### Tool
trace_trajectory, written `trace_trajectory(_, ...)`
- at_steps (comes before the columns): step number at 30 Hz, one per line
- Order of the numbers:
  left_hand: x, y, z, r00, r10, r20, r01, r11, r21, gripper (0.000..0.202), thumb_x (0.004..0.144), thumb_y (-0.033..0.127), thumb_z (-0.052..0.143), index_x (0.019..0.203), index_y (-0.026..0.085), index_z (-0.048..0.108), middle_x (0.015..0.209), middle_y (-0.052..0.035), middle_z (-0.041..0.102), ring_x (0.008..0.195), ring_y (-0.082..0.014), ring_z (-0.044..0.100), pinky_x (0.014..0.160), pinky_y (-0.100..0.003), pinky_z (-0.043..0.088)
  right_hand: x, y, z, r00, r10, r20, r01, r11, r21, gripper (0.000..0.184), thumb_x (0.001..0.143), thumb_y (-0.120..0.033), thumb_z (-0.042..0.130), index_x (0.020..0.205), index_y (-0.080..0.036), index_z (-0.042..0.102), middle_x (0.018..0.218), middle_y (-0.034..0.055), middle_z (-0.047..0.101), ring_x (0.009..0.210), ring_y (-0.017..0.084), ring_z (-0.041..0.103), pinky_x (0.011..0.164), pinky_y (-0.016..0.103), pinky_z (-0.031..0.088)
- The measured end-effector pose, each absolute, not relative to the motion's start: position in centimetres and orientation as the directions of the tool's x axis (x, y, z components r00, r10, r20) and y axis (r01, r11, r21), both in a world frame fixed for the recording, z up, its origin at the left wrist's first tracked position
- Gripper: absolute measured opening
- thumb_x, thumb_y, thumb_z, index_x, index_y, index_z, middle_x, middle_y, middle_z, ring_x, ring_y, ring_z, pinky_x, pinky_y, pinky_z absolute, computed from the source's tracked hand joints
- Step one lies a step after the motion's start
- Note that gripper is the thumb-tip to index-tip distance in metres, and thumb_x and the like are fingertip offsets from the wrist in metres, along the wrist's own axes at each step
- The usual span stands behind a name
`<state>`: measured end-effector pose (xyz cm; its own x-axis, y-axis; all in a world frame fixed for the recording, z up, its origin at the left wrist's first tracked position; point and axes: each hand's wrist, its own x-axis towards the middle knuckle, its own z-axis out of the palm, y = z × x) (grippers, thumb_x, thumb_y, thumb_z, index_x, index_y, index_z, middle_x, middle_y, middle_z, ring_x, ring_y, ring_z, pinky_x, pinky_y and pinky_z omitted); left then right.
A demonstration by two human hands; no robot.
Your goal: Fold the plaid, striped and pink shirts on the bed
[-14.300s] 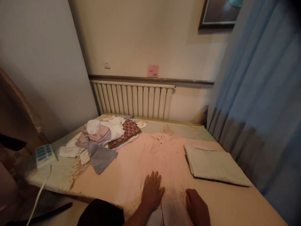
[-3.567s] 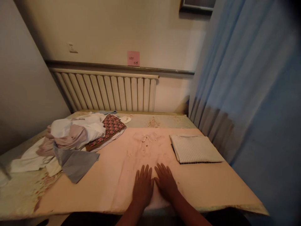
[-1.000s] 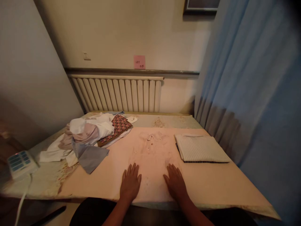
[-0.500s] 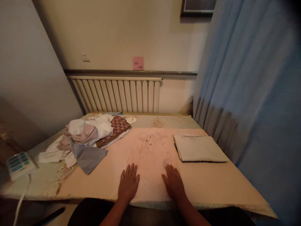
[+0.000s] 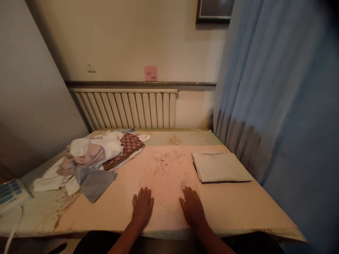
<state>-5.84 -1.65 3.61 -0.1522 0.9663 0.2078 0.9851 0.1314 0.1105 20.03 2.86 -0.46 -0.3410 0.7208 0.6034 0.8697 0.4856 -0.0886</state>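
Observation:
A pale pink buttoned shirt [image 5: 165, 183] lies flat with its collar towards the wall, almost the same colour as the pink cloth [image 5: 233, 208] under it. My left hand [image 5: 143, 206] rests palm down along the shirt's left side near the table's front edge, fingers stretched forward. On the shirt's right side my right hand [image 5: 192, 209] lies palm down too, its fingers extended and the thumb apart. Neither hand grips anything. To the right of my right hand is a folded striped cloth [image 5: 222, 167] with a dark layer showing beneath.
A loose heap of garments [image 5: 90, 151] lies at the left, with a red patterned piece [image 5: 129, 144] and a grey-blue piece [image 5: 96, 183]. A white device with a cord [image 5: 13, 195] sits at the far left. A blue curtain [image 5: 254, 88] borders the right; a radiator [image 5: 127, 109] stands behind.
The view has turned slightly, so everything appears further left and a little lower. Both hands stay flat on the shirt; the left hand's fingers look closer together.

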Motion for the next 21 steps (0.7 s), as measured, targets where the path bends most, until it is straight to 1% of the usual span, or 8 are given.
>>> trace_trajectory(2, -5.4, -1.2, 4.5, -0.116, 0.955, 0.272, 0.988, 0.083, 0.130, 0.039, 0.094, 0.026, 0.033, 0.124, 0.018, 0.058, 0.138, -0.0118, 0.054, 0.133, -0.0275, 0.040, 0.111, -0.053, 0.020, 20.0, 2.9, -0.4, -0.345, 0.724, 0.598, 0.868, 0.488, -0.089, 0.038, 0.095, -0.032, 0.043, 0.125, -0.012, 0.058, 0.132, 0.0142, 0.058, 0.129, 0.028, 0.048, 0.109, 0.047, 0.035)
trace_trajectory(4, -4.7, -0.6, 5.7, -0.052, 0.946, 0.319, 0.987, 0.000, 0.159, 0.035, 0.094, 0.025, 0.033, 0.114, 0.018, 0.061, 0.126, -0.0109, 0.061, 0.122, -0.0252, 0.049, 0.109, -0.049, 0.026, 20.0, 3.0, -0.4, -0.343, 0.725, 0.597, 0.866, 0.491, -0.099, 0.038, 0.095, -0.032, 0.044, 0.125, -0.012, 0.058, 0.132, 0.0143, 0.058, 0.129, 0.028, 0.047, 0.109, 0.047, 0.035)
trace_trajectory(6, -3.9, 0.4, 6.6, 0.002, 0.950, 0.311, 0.976, -0.070, 0.208, 0.031, 0.094, 0.023, 0.033, 0.104, 0.019, 0.062, 0.112, -0.0095, 0.064, 0.108, -0.0231, 0.054, 0.101, -0.043, 0.035, 20.0, 3.0, -0.4, -0.337, 0.723, 0.603, 0.861, 0.496, -0.113, 0.039, 0.095, -0.032, 0.044, 0.125, -0.013, 0.058, 0.132, 0.0144, 0.058, 0.130, 0.028, 0.047, 0.109, 0.048, 0.036)
trace_trajectory(8, -2.9, 1.7, 7.3, 0.039, 0.962, 0.272, 0.957, -0.114, 0.266, 0.029, 0.093, 0.022, 0.033, 0.100, 0.019, 0.061, 0.106, -0.0091, 0.063, 0.103, -0.0221, 0.055, 0.095, -0.039, 0.039, 20.0, 3.0, -0.4, -0.331, 0.721, 0.608, 0.859, 0.497, -0.122, 0.039, 0.095, -0.033, 0.044, 0.125, -0.013, 0.058, 0.131, 0.0145, 0.059, 0.129, 0.028, 0.047, 0.109, 0.048, 0.036)
trace_trajectory(11, -1.5, 3.9, 7.5, 0.075, 0.969, 0.234, 0.937, -0.148, 0.316, 0.028, 0.093, 0.019, 0.033, 0.106, 0.019, 0.057, 0.110, -0.0087, 0.061, 0.106, -0.0196, 0.054, 0.094, -0.033, 0.041, 20.1, 3.0, -0.4, -0.324, 0.721, 0.613, 0.859, 0.495, -0.129, 0.038, 0.095, -0.032, 0.044, 0.125, -0.013, 0.058, 0.130, 0.0147, 0.059, 0.129, 0.028, 0.048, 0.109, 0.048, 0.037)
trace_trajectory(14, -0.2, 6.1, 7.7, 0.088, 0.975, 0.206, 0.933, -0.153, 0.324, 0.026, 0.092, 0.018, 0.034, 0.106, 0.021, 0.055, 0.112, -0.0067, 0.059, 0.104, -0.0166, 0.055, 0.090, -0.029, 0.042, 20.0, 2.9, -0.4, -0.315, 0.722, 0.616, 0.858, 0.494, -0.140, 0.038, 0.095, -0.030, 0.043, 0.127, -0.014, 0.057, 0.130, 0.0146, 0.060, 0.129, 0.028, 0.047, 0.109, 0.049, 0.036)
trace_trajectory(17, 0.9, 7.7, 7.9, 0.101, 0.980, 0.172, 0.935, -0.152, 0.321, 0.023, 0.092, 0.019, 0.035, 0.105, 0.022, 0.055, 0.111, -0.0053, 0.059, 0.103, -0.0153, 0.056, 0.088, -0.027, 0.042, 19.9, 2.9, -0.4, -0.313, 0.729, 0.608, 0.858, 0.492, -0.149, 0.038, 0.095, -0.030, 0.043, 0.126, -0.014, 0.057, 0.130, 0.0147, 0.059, 0.129, 0.028, 0.047, 0.109, 0.049, 0.036)
trace_trajectory(21, 1.9, 9.1, 7.8, 0.114, 0.986, 0.119, 0.945, -0.145, 0.294, 0.020, 0.093, 0.021, 0.037, 0.102, 0.022, 0.055, 0.110, -0.0050, 0.059, 0.102, -0.0152, 0.056, 0.087, -0.027, 0.041, 19.5, 2.9, -0.3, -0.259, 0.746, 0.614, 0.869, 0.457, -0.189, 0.036, 0.094, -0.030, 0.045, 0.123, -0.014, 0.059, 0.130, 0.0144, 0.059, 0.129, 0.027, 0.048, 0.110, 0.048, 0.035)
